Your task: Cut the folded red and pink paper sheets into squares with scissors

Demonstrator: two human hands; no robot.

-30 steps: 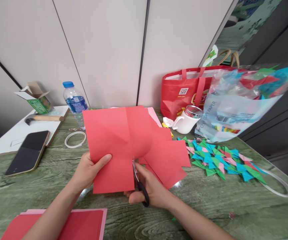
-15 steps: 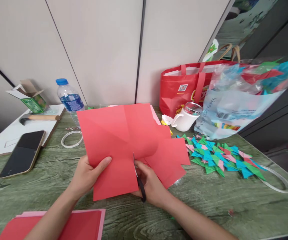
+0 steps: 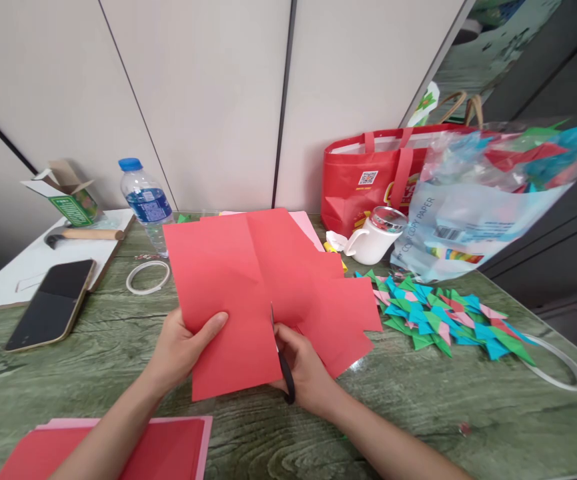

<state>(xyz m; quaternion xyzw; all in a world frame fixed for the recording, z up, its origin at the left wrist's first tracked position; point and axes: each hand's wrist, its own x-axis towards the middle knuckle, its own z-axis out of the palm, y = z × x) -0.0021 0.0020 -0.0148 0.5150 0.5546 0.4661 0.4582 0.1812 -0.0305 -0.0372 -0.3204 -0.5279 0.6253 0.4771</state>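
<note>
My left hand [image 3: 188,347] grips a red sheet of paper [image 3: 218,267] by its lower left side, thumb on top and fingers underneath. A crease runs down the sheet. My right hand [image 3: 301,370] is closed around black-handled scissors [image 3: 287,379], whose blades stand at a cut that enters the sheet from its lower right. Part of the blades and the right fingers are hidden by the paper. Behind the sheet, to the right, lie several red paper pieces [image 3: 343,313] on the table. A stack of red and pink paper [image 3: 163,450] lies under my left forearm.
Folded coloured paper pieces [image 3: 438,313] lie at right beside a tape ring [image 3: 568,367]. Behind them stand a white mug [image 3: 375,240], a plastic bag [image 3: 468,227] and a red bag [image 3: 348,173]. At left are a phone [image 3: 51,307], a bottle [image 3: 148,203], another tape roll [image 3: 148,277] and a hammer-like tool [image 3: 88,234].
The view has shifted slightly. The red sheet's right part bends back more beside the scissors. Both hands keep their holds.
</note>
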